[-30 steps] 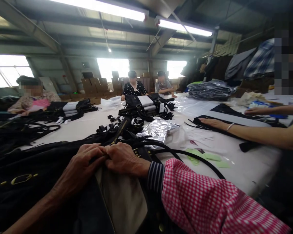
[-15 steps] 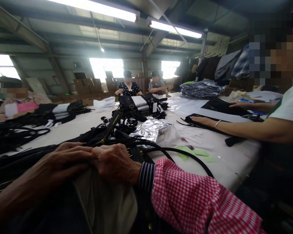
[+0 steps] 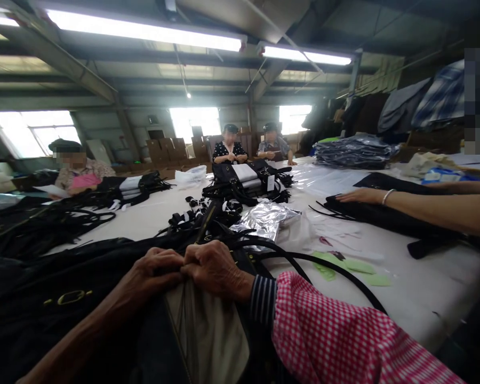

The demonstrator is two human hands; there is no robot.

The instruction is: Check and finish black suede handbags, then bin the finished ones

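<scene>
A black handbag (image 3: 154, 341) with a beige lining (image 3: 220, 336) and a zip lies before me, its mouth towards me. My left hand (image 3: 154, 269) pinches the upper edge of the bag, fingers bent together. Right beside it, my right hand (image 3: 218, 269) is closed on the same edge, its knuckles up. Whatever lies under the fingertips is hidden. Black handles (image 3: 340, 261) of the bag arch out to the right of my right hand. Brass-coloured buckle trim (image 3: 72, 297) shows on black material to the left.
Stacked black bags with white wraps (image 3: 244, 173) stand mid-table. Crumpled silver film (image 3: 266, 221) and green paper slips (image 3: 358, 265) lie nearer. A co-worker's hand (image 3: 360, 196) rests on black material at right. Other people sit across the white table (image 3: 436, 277).
The view has swung left, so the scene sits further right. My left fingers, stretched along the edge before, are now more bent. Both hands stay at the bag's edge.
</scene>
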